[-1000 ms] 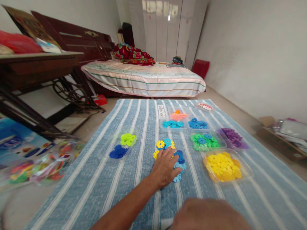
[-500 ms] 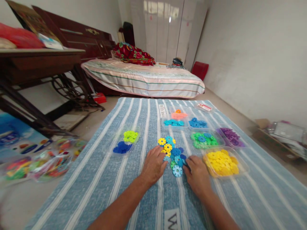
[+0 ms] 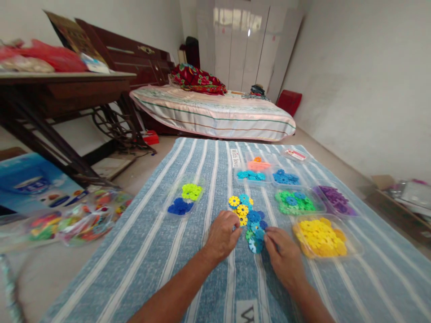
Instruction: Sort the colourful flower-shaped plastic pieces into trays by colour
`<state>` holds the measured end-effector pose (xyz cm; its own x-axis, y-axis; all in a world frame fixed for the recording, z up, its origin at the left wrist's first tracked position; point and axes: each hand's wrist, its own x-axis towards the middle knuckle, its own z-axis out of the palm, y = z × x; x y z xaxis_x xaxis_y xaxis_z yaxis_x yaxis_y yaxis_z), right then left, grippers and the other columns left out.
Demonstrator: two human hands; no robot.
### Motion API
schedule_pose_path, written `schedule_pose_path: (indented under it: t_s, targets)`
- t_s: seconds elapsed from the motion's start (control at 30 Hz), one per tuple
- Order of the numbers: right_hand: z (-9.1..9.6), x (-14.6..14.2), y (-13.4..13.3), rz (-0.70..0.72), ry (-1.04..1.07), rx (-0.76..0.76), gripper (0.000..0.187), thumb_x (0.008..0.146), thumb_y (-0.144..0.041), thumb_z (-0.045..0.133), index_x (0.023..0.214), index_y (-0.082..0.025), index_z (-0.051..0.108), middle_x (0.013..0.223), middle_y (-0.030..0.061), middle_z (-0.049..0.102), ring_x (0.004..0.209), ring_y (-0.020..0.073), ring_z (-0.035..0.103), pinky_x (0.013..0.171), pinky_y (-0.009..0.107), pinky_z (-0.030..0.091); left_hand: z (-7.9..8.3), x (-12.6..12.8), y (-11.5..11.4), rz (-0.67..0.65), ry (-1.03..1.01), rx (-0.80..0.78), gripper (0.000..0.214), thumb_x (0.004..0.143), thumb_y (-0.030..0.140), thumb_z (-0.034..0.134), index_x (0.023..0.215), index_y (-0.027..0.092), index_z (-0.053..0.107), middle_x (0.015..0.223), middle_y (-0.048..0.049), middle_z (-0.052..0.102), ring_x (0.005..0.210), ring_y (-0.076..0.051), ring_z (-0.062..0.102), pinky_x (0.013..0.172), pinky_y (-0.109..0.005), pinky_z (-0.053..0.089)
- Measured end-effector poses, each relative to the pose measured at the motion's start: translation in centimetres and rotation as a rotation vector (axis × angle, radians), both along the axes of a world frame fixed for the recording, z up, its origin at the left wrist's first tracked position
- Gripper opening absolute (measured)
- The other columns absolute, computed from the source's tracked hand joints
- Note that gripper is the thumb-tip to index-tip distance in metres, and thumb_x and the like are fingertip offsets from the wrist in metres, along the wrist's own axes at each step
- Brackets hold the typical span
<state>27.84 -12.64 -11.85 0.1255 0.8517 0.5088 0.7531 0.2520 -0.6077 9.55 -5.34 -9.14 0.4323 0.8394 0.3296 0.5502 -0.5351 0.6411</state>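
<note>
A flat cluster of joined, notched plastic discs [image 3: 253, 216] in yellow, blues and green lies on the striped cloth between my hands. My left hand [image 3: 222, 235] is at its left side, beside the yellow discs, with fingers curled and thumb close to the index finger. Whatever those fingertips hold, if anything, is hidden. My right hand [image 3: 285, 255] pinches the right edge of the cluster's near end. There, a light blue disc [image 3: 256, 245] looks tilted and shiny.
Clear tubs hold yellow discs [image 3: 320, 237], green discs [image 3: 292, 202], purple discs [image 3: 333, 199], blue discs [image 3: 286, 177] and turquoise discs [image 3: 251, 175]. At left, another tub holds lime discs [image 3: 191, 192] and dark blue discs [image 3: 181, 206]. A bed [image 3: 215, 114] stands beyond the table.
The view has turned a little left. My left hand has drawn back slightly from the yellow discs, its fingers more curled. The nearest light blue disc has tilted from lying flat.
</note>
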Motion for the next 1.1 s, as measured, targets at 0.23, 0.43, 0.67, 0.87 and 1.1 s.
schedule_pose_path:
  t_s: [0.23, 0.43, 0.67, 0.87, 1.1]
  targets:
    - [2.2, -2.2, 1.2, 0.166, 0.196, -0.135, 0.019, 0.085, -0.029, 0.048, 0.08, -0.021, 0.064, 0.084, 0.0034, 0.066, 0.082, 0.0158, 0.061, 0.075, 0.027, 0.049, 0.4, 0.4, -0.1, -0.066, -0.363, -0.51, 0.01, 0.069, 0.024, 0.058, 0.065, 0.015, 0.057, 0.059, 0.0036, 0.053, 0.057, -0.009, 0.047, 0.055, -0.02, 0.037]
    - [2.1, -2.6, 1.4, 0.064, 0.504, -0.329, 0.019, 0.075, -0.034, 0.06, 0.084, -0.018, 0.063, 0.062, -0.0032, 0.059, 0.057, 0.0121, 0.054, 0.054, 0.022, 0.044, 0.1, 0.7, -0.2, -0.104, -0.468, -0.631, 0.012, 0.066, 0.024, 0.062, 0.065, 0.013, 0.061, 0.057, 0.003, 0.055, 0.056, -0.009, 0.047, 0.056, -0.02, 0.037]
    - [6.3, -0.7, 9.0, 0.049, 0.386, -0.285, 0.03, 0.068, -0.039, 0.061, 0.083, -0.013, 0.064, 0.051, -0.0042, 0.054, 0.048, 0.0118, 0.051, 0.049, 0.024, 0.042, 0.0, 0.7, 0.0, 0.087, -0.452, -0.489, 0.01, 0.07, 0.025, 0.059, 0.068, 0.015, 0.062, 0.067, 0.0007, 0.063, 0.065, -0.012, 0.056, 0.065, -0.022, 0.045]
    - [10.7, 2.0, 15.1, -0.207, 0.188, -0.166, 0.039, 0.073, -0.036, 0.057, 0.103, -0.012, 0.063, 0.075, 0.0064, 0.066, 0.074, 0.0194, 0.061, 0.07, 0.031, 0.043, -1.0, 0.7, 0.1, 0.096, -0.425, -0.41, 0.013, 0.075, 0.025, 0.055, 0.08, 0.017, 0.064, 0.078, -0.0015, 0.066, 0.073, -0.014, 0.061, 0.07, -0.024, 0.048]
    - [5.8, 1.2, 6.0, 0.015, -0.307, -0.424, 0.014, 0.076, -0.033, 0.056, 0.074, -0.026, 0.067, 0.061, -0.0008, 0.066, 0.059, 0.0168, 0.06, 0.055, 0.024, 0.035, -2.1, 0.6, 0.3, 0.165, -0.284, -0.251, 0.016, 0.076, 0.022, 0.052, 0.086, 0.017, 0.063, 0.074, -0.0008, 0.064, 0.065, -0.012, 0.058, 0.065, -0.023, 0.048]
